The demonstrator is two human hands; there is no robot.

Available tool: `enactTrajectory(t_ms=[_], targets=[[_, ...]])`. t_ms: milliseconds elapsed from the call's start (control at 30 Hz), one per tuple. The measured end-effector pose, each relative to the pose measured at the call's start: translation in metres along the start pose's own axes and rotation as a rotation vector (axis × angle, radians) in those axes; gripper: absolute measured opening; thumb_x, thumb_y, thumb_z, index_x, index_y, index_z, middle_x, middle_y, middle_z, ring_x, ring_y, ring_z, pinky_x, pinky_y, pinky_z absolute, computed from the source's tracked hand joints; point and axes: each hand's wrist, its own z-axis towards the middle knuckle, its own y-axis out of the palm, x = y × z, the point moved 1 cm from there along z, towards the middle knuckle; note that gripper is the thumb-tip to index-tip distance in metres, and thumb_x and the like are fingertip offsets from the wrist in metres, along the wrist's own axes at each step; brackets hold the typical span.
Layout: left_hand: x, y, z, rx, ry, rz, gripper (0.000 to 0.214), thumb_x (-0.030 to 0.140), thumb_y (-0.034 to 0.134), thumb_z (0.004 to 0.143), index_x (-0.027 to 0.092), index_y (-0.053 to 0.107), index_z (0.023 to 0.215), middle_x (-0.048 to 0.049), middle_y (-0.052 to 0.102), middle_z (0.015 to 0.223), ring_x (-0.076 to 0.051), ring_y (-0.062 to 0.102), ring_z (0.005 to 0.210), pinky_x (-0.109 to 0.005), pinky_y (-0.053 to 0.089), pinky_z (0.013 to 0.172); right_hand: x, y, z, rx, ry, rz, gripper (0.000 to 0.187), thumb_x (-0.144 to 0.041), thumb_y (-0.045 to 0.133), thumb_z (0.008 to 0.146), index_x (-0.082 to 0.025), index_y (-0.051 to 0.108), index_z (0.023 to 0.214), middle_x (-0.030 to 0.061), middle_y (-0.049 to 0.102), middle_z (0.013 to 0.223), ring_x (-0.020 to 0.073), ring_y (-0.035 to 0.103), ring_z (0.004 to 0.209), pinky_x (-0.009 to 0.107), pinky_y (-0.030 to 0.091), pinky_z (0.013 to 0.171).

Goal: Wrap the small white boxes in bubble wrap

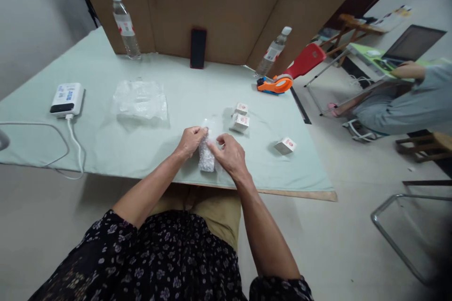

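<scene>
Tabletop [180,82]: bubble wrap [206,157] between hands [191,141] [232,154]

Left hand [192,141], one: back upward, fingers curled, thumb and forefinger drawn together at the tips; left forearm [151,187] bare, slanting up and inward. Right hand [231,154], one: near the left, fingers bent, thumb extended toward it; right forearm [266,223] bare, likewise angled inward.
</scene>
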Motion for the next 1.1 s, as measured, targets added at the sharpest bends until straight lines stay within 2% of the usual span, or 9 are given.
enactTrajectory(t_ms=[200, 300, 467, 600, 733, 833, 933, 1000, 1100], targets=[[0.002, -0.017, 0.015, 0.086, -0.043, 0.088, 0.038, 0.049, 0.061, 0.081, 0.019, 0.045, 0.062, 0.0059, 0.037, 0.055, -0.008, 0.034, 0.048, -0.022, 0.027, 0.049, 0.045, 0.014, 0.011, 0.083, 0.206, 0.448, 0.025, -0.043, 0.051, 0.078, -0.021, 0.061, 0.084, 0.0007, 0.064, 0.065, 0.0189, 0.061, 0.064, 0.032, 0.049, 0.065], [0.009, -0.027, 0.011, 0.104, -0.038, 0.211, 0.04, 0.057, 0.057, 0.082, 0.017, 0.059, 0.09, 0.0002, 0.054, 0.07, -0.014, 0.052, 0.06, -0.026, 0.04, 0.058, 0.057, 0.013, 0.009, 0.092, 0.264, 0.582, 0.028, -0.041, 0.054, 0.075, -0.02, 0.061, 0.092, -0.0018, 0.062, 0.064, 0.0171, 0.059, 0.06, 0.031, 0.05, 0.062], [0.029, -0.024, -0.012, 0.08, 0.042, 0.769, 0.08, 0.061, 0.076, 0.063, 0.017, 0.052, 0.126, -0.0149, 0.066, 0.11, -0.033, 0.062, 0.103, -0.037, 0.046, 0.086, 0.039, -0.004, 0.0, 0.262, 0.102, 0.409, 0.035, -0.045, 0.056, 0.081, -0.019, 0.064, 0.103, 0.007, 0.071, 0.091, 0.0215, 0.065, 0.085, 0.036, 0.051, 0.077], [0.036, -0.025, -0.022, -0.012, -0.009, 0.958, 0.065, 0.043, 0.069, 0.071, 0.017, 0.052, 0.128, -0.0142, 0.069, 0.106, -0.034, 0.065, 0.097, -0.039, 0.048, 0.082, 0.019, -0.009, 0.001, 0.066, -0.089, 0.189, 0.046, -0.044, 0.065, 0.08, -0.021, 0.063, 0.121, 0.0109, 0.071, 0.114, 0.0284, 0.064, 0.104, 0.045, 0.048, 0.09], [0.027, -0.044, -0.019, 0.065, -0.056, 0.867, 0.055, 0.022, 0.057, 0.073, 0.014, 0.055, 0.128, -0.0112, 0.071, 0.093, -0.028, 0.068, 0.089, -0.035, 0.05, 0.08, 0.014, -0.011, -0.009, -0.148, -0.313, 0.173, 0.027, -0.025, 0.054, 0.085, -0.025, 0.071, 0.106, 0.0061, 0.074, 0.103, 0.0244, 0.066, 0.099, 0.043, 0.047, 0.093], [0.015, -0.058, -0.017, 0.064, -0.142, 0.622, 0.057, 0.017, 0.053, 0.071, 0.013, 0.056, 0.128, -0.007, 0.071, 0.082, -0.022, 0.068, 0.069, -0.031, 0.052, 0.068, 0.016, -0.025, -0.032, -0.384, -0.513, 0.148, 0.029, -0.013, 0.049, 0.081, -0.027, 0.074, 0.086, 0.0017, 0.075, 0.093, 0.0224, 0.066, 0.096, 0.043, 0.046, 0.093], [0.008, -0.061, -0.018, 0.055, -0.231, 0.411, 0.063, 0.016, 0.053, 0.069, 0.011, 0.053, 0.132, -0.0054, 0.071, 0.078, -0.019, 0.066, 0.058, -0.029, 0.051, 0.057, 0.017, -0.043, -0.05, -0.582, -0.501, 0.077, 0.023, -0.016, 0.056, 0.079, -0.028, 0.074, 0.084, -0.0001, 0.075, 0.09, 0.0231, 0.067, 0.092, 0.043, 0.048, 0.091], [0.007, -0.057, -0.02, 0.076, -0.196, 0.409, 0.061, 0.018, 0.056, 0.069, 0.011, 0.057, 0.129, -0.0055, 0.071, 0.078, -0.019, 0.066, 0.06, -0.027, 0.051, 0.056, 0.014, -0.047, -0.047, -0.496, -0.429, 0.063, 0.02, -0.025, 0.06, 0.083, -0.029, 0.074, 0.096, 0.0015, 0.075, 0.1, 0.0246, 0.067, 0.098, 0.043, 0.049, 0.092], [0.004, -0.045, -0.021, 0.09, -0.078, 0.437, 0.045, 0.021, 0.058, 0.07, 0.013, 0.067, 0.114, -0.007, 0.073, 0.086, -0.017, 0.066, 0.067, -0.026, 0.053, 0.061, 0.007, -0.032, -0.026, -0.262, -0.405, -0.035, 0.039, -0.032, 0.067, 0.083, -0.027, 0.065, 0.121, 0.0083, 0.067, 0.127, 0.0306, 0.059, 0.117, 0.049, 0.045, 0.099]])
